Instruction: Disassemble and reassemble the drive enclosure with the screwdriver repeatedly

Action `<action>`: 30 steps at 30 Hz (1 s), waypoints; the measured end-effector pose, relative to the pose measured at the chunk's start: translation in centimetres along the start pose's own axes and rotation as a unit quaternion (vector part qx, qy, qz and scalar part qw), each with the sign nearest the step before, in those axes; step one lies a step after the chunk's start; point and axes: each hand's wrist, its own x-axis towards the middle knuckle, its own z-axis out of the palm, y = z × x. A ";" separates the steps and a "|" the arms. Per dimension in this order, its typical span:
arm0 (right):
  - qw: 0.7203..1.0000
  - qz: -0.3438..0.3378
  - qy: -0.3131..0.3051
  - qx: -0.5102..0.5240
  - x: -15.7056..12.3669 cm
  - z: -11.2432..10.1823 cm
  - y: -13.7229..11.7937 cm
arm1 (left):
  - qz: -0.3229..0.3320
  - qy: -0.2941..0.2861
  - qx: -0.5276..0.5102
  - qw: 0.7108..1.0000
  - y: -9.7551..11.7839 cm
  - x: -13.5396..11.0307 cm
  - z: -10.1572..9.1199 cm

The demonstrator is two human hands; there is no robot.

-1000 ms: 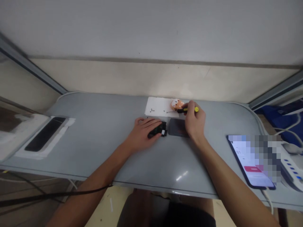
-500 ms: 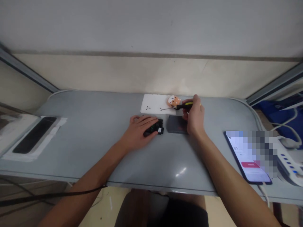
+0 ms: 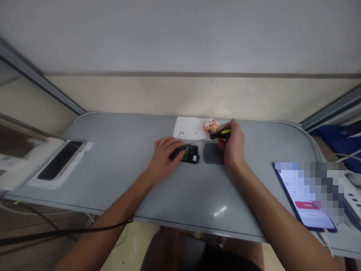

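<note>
My right hand [image 3: 234, 146] is closed around the black and yellow handle of a screwdriver [image 3: 221, 134]. Its thin shaft points left, with the tip near the top edge of a green and black circuit board [image 3: 190, 153]; whether it touches is too small to tell. At the board's left end, my left hand [image 3: 167, 156] grips it between thumb and fingers against the grey table. A dark grey flat case [image 3: 213, 153] lies just right of the board, partly behind my right hand. Several tiny dark screws [image 3: 181, 132] rest on a white sheet [image 3: 191, 124] behind the board.
An orange and white animal-faced trinket [image 3: 211, 125] sits on the sheet's right end. A lit phone [image 3: 304, 203] with a cable lies at the right, beside a white power strip [image 3: 354, 199]. At the left, a black phone-shaped slab [image 3: 60, 160] rests on white paper.
The screwdriver tip has moved from over the white sheet down and left to the board's top edge. My left hand's fingers have drawn back, showing more of the board. The view has shifted slightly.
</note>
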 end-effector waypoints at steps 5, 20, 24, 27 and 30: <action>0.999 -0.002 -0.041 -0.021 -0.7 0.3 0.2 | -0.030 0.019 0.003 0.999 -0.2 0.2 0.1; 0.998 0.004 -0.059 -0.005 -1.2 0.3 0.7 | -0.032 0.029 -0.035 0.998 -0.9 0.0 0.1; 0.998 -0.004 -0.060 -0.023 -1.6 0.5 0.3 | -0.023 0.025 -0.036 0.999 -1.0 -0.1 0.0; 0.997 -0.017 -0.060 -0.036 -1.9 0.5 0.0 | -0.011 0.035 -0.039 0.999 -1.2 -0.1 0.2; 0.998 -0.004 -0.052 -0.022 -2.0 0.5 0.0 | -0.001 0.046 -0.046 0.998 -1.4 -0.2 0.3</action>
